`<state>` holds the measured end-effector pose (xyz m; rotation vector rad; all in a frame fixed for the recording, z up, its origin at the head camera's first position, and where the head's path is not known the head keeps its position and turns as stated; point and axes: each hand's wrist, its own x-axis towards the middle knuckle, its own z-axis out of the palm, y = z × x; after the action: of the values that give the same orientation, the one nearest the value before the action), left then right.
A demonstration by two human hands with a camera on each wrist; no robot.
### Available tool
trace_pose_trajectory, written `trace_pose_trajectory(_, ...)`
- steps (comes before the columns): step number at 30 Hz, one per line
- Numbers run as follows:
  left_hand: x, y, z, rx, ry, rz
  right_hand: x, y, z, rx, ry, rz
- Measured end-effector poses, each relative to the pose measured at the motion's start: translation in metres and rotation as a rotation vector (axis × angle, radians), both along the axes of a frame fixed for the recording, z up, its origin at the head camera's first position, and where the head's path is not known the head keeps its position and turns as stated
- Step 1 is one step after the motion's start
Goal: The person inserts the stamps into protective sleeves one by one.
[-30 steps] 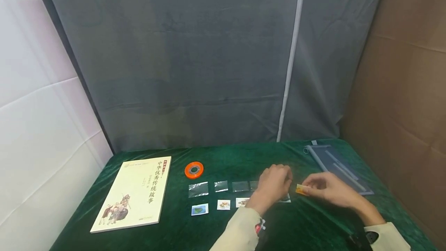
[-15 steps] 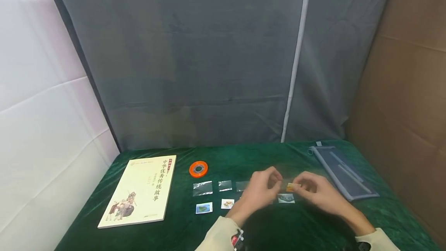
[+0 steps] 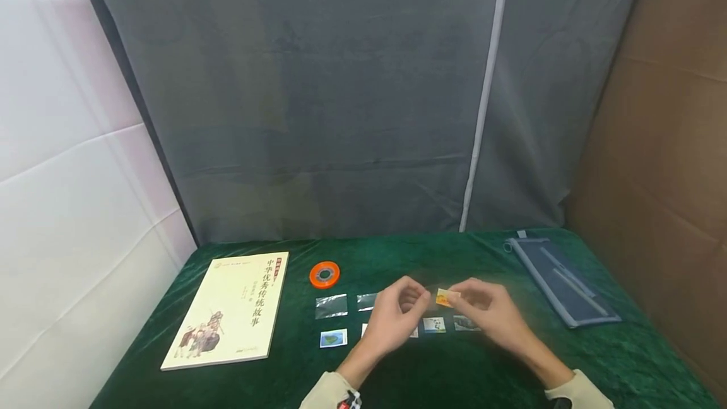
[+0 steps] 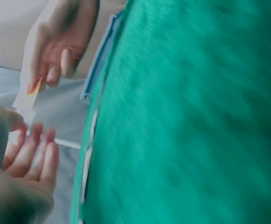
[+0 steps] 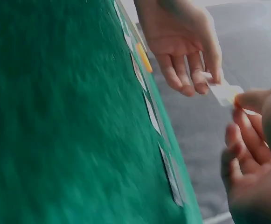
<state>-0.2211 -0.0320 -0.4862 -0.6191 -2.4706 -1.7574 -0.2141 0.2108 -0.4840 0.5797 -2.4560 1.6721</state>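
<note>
My right hand (image 3: pixel 496 317) pinches a small yellow-orange postage stamp (image 3: pixel 447 297) between thumb and fingertips, above the green cloth. Facing it, my left hand (image 3: pixel 392 317) pinches a clear plastic sleeve (image 5: pixel 218 92), its other fingers loosely bent. Stamp and sleeve meet between the hands in the right wrist view; whether the stamp's edge is inside the sleeve I cannot tell. Below lies a row of stamps, among them a blue-green one (image 3: pixel 333 338), a white one with small figures (image 3: pixel 434 325) and a grey one (image 3: pixel 466 323). My left hand covers part of this row.
Two more clear sleeves (image 3: pixel 331 306) show behind the stamps, one partly hidden. An orange ring-shaped roll (image 3: pixel 324 274) lies farther back. At the left is a cream book (image 3: pixel 227 308), at the right a blue-grey zip pouch (image 3: pixel 562 279). A grey curtain (image 3: pixel 341 112) hangs behind the table.
My left hand has lifted off the row and moved left, now with a sleeve in its fingertips. My right hand has brought the stamp leftward, close to it. The head view has shifted slightly.
</note>
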Motion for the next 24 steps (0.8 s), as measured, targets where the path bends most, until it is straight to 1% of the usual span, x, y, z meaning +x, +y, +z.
trace_pose_trajectory(2, 0.001, -0.005, -0.002, 0.025, -0.003, -0.002, 0.000, -0.005, -0.002, -0.040, 0.045, -0.026)
trace_pose_trajectory(4, 0.001, -0.011, -0.004, 0.034, -0.004, 0.012, -0.001, -0.008, -0.005, -0.074, 0.047, -0.052)
trace_pose_trajectory(5, 0.001, -0.014, -0.005, 0.036, -0.005, 0.016, -0.001, -0.009, -0.006, -0.089, 0.025, -0.065)
trace_pose_trajectory(8, 0.000, -0.019, -0.007, 0.049, -0.025, 0.008, 0.000, -0.011, -0.009, -0.144, -0.114, -0.088)
trace_pose_trajectory(10, -0.001, -0.021, -0.008, 0.074, -0.050, -0.024, 0.001, -0.011, -0.012, -0.177, -0.189, -0.087)
trace_pose_trajectory(12, -0.001, -0.021, -0.008, 0.116, -0.086, -0.053, 0.001, -0.011, -0.017, -0.210, -0.222, -0.068)
trace_pose_trajectory(13, -0.001, -0.021, -0.009, 0.133, -0.095, -0.060, 0.001, -0.010, -0.019, -0.228, -0.222, -0.053)
trace_pose_trajectory(15, -0.001, -0.020, -0.009, 0.161, -0.118, -0.066, 0.000, -0.009, -0.024, -0.256, -0.189, -0.023)
trace_pose_trajectory(18, 0.000, -0.020, -0.010, 0.164, -0.132, -0.058, -0.001, -0.008, -0.028, -0.301, -0.133, 0.002)
trace_pose_trajectory(20, 0.000, -0.019, -0.010, 0.164, -0.139, -0.059, -0.001, -0.007, -0.029, -0.324, -0.107, 0.003)
trace_pose_trajectory(24, -0.001, -0.018, -0.011, 0.158, -0.138, -0.056, -0.001, -0.007, -0.029, -0.346, -0.091, -0.013)
